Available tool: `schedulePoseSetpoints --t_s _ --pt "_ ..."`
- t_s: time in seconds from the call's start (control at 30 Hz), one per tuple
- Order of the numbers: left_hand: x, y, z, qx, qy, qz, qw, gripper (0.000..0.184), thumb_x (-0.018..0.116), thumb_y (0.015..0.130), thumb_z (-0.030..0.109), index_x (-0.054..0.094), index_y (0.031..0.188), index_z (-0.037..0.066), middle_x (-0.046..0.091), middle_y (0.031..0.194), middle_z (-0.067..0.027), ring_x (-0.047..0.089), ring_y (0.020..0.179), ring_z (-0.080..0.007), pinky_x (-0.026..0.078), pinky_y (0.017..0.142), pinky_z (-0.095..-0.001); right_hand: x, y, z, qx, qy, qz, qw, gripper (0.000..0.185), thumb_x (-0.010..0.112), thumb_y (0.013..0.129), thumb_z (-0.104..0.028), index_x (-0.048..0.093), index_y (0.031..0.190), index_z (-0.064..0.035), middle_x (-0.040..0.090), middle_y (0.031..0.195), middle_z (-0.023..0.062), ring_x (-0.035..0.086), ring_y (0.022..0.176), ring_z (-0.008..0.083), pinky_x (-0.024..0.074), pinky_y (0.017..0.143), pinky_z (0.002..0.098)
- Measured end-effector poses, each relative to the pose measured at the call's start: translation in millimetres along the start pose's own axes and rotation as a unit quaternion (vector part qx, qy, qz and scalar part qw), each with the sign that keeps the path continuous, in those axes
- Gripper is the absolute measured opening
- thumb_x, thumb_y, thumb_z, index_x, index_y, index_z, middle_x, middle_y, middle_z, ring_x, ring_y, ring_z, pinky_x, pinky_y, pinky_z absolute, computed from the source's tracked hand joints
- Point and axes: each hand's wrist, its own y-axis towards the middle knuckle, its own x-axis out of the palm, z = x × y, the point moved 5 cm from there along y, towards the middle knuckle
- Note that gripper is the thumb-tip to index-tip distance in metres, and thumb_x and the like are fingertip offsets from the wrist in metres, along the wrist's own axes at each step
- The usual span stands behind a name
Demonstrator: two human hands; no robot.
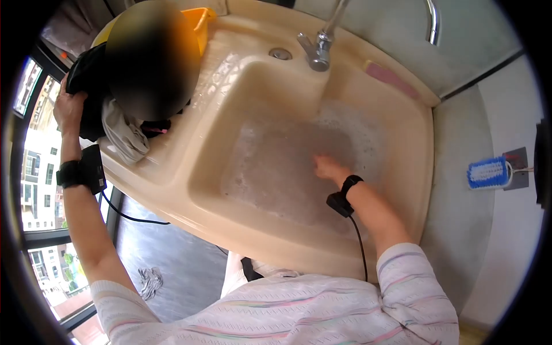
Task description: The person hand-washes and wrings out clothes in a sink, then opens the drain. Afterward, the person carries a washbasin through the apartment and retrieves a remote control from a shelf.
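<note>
My left hand [70, 109] is at the far left, its fingers closed on dark clothing [91, 115] heaped on the basin's left ledge. A light grey cloth [123, 135] hangs from the same heap over the ledge's front. My right hand [330, 168] reaches into cloudy, foamy water [276, 172] in the beige sink [198, 172]. The murky water covers its fingertips, so I cannot tell what they touch. Both wrists wear black straps with small boxes and cables.
A chrome faucet [319, 54] rises at the back. A pink strip-like item [392, 79] lies on the rear right rim. Behind the blurred heap stands an orange-yellow container [198, 26]. A blue-and-white brush [487, 173] hangs on the right wall. A striped cloth [150, 282] lies on the floor.
</note>
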Motion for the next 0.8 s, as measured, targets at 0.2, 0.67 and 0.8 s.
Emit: schedulePoseSetpoints --t_s 0.2,0.67,0.8 --pt "-2.9 47.2 -42.8 0.008 0.008 0.087 0.996 0.058 0.059 0.067 0.023 0.049 0.125 0.022 0.063 0.102 -0.015 0.06 0.094 -0.0314 0.046 0.081 -0.0395 33.9 16.7 -6.1 -0.021 -0.112 -0.048 0.992 0.032 0.05 0.082 -0.008 0.056 0.113 -0.0018 0.05 0.121 0.0189 0.05 0.109 0.0335 0.0427 0.091 0.0404" --pt "47.8 89.9 -107.8 0.153 -0.055 -0.057 0.985 0.071 0.057 0.071 0.018 0.031 0.135 0.008 0.049 0.123 -0.0188 0.055 0.105 -0.0288 0.042 0.093 -0.0351 -0.4 3.5 -15.5 -0.021 -0.111 -0.051 0.992 0.026 0.052 0.08 -0.006 0.057 0.104 0.0008 0.056 0.107 0.0226 0.053 0.1 0.036 0.044 0.085 0.0419" --pt "8.1 69.7 -62.9 0.178 0.095 0.036 0.979 0.066 0.062 0.077 0.031 0.034 0.135 0.013 0.049 0.125 -0.0158 0.056 0.106 -0.0281 0.045 0.09 -0.0365 5.3 -18.2 -8.4 -0.061 -0.069 0.026 0.995 0.036 0.057 0.077 -0.008 0.052 0.112 0.0006 0.055 0.107 0.0239 0.053 0.1 0.0375 0.044 0.085 0.0425"
